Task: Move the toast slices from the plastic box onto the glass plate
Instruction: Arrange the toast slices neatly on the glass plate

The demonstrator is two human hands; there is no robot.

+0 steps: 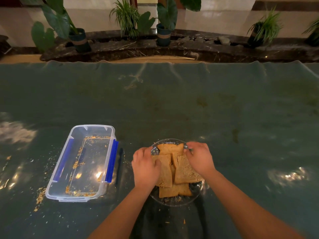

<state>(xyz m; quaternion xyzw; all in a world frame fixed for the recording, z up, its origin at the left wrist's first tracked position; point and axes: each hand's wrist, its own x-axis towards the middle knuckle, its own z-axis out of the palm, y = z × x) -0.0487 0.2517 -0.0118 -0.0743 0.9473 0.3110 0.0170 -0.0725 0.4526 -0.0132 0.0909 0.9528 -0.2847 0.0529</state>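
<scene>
Plastic box [82,163] at nine o'clock holds only crumbs; my left hand [145,167] and right hand [201,158], grips loosely curled on the toast slices [183,171], settle them on the glass plate [176,200]; next, let go.

Dim, warm light, bright glare patches on the glossy table cover [224,109], soft focus, wide-angle bending at the edges.

Two bare forearms enter from bottom edge, no sleeves visible. Left hand [145,167] and right hand [200,158]: no rings, watch, gloves or bracelets seen.
</scene>
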